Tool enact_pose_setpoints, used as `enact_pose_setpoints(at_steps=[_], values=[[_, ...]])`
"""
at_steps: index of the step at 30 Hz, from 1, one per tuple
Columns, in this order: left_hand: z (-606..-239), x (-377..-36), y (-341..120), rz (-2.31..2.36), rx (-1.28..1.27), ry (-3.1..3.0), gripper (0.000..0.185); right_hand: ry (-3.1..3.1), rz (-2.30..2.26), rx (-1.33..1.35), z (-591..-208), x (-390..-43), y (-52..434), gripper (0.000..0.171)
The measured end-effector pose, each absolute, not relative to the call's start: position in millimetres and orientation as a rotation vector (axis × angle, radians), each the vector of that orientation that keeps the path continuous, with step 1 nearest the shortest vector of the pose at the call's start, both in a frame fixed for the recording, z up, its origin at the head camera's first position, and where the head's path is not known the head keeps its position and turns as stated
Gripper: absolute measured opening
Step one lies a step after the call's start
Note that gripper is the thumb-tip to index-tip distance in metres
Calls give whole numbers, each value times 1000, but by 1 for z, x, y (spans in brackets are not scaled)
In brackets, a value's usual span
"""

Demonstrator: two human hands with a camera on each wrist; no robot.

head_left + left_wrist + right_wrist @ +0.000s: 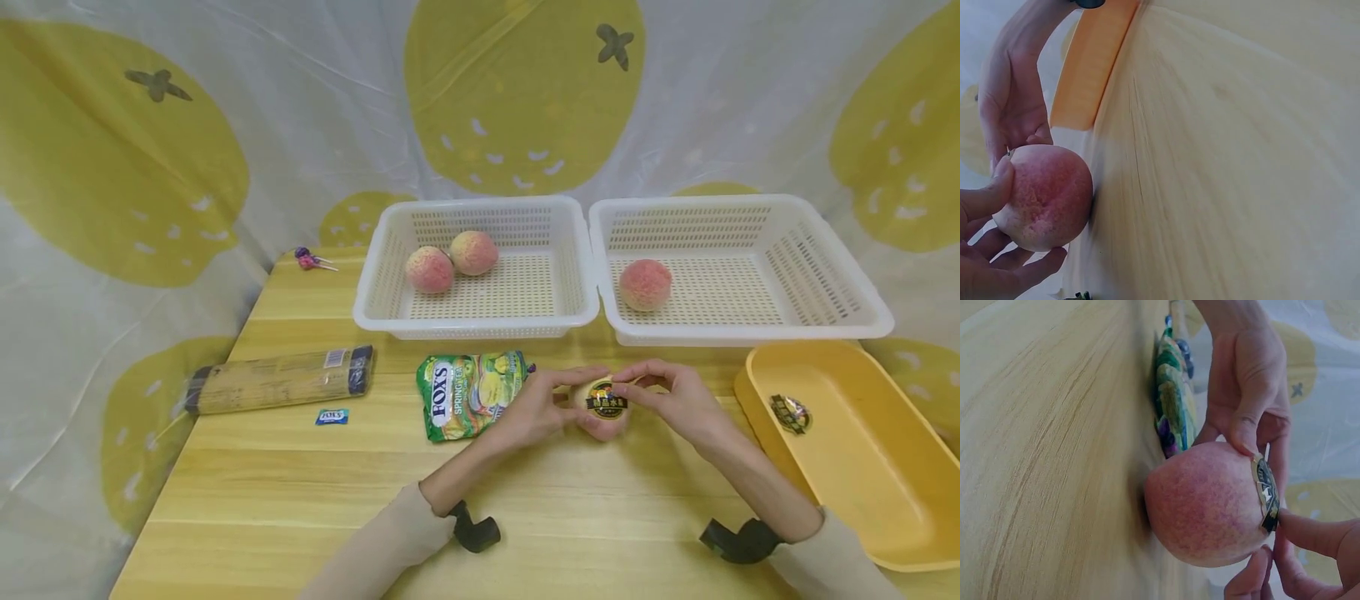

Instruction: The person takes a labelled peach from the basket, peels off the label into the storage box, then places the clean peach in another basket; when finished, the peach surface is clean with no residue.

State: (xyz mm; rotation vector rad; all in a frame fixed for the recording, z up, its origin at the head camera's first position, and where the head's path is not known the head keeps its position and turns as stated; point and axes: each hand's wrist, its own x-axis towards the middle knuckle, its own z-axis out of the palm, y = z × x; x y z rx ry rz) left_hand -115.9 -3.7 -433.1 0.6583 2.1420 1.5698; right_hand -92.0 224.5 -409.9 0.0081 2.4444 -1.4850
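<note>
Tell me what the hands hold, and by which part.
A round pink-yellow peach, its side gripped by the left hand; the right hand touches its black-gold sticker, pinching unclear.

Lower left of the frame, the left hand [982, 272] has the peach [1050, 197]! Thumb laid over its left side, fingers [1041, 267] curling in underneath, and that rosy, mottled skin faces us. Down from the upper left comes the right hand [1016, 115], folded at the wrist, its fingers right by the top of the peach; the tips are hidden. Behind it, top and left of centre, an orange tub [1091, 69] stands at a slant, a dark object [1090, 2] poking in at the top edge. The bench [1222, 156] sweeps across the whole right side, grain streaking downward, while pale cloth [972, 59] with yellow patches fills the far left.
</note>
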Motion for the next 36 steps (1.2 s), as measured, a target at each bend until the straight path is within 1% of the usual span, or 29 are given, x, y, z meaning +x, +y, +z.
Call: enact_pose_setpoints(at_steps=[8, 17, 22, 32, 36], values=[[-430, -115, -2, 1528, 675, 2200, 63, 2426, -1479, -46, -409, -94, 222, 29], [-430, -117, -1, 1535, 627, 2193, 62, 2693, -1319, -172, -405, -91, 215, 11], [-431, -119, -2, 1540, 621, 2192, 60, 2867, -1280, -283, -405, -88, 210, 4], [-428, -122, -1, 1474, 644, 2250, 61, 3014, -1273, -484, -403, -83, 206, 10], [-428, -124, -3, 1452, 654, 2263, 60, 3044, -1280, -532, -396, -80, 205, 12]])
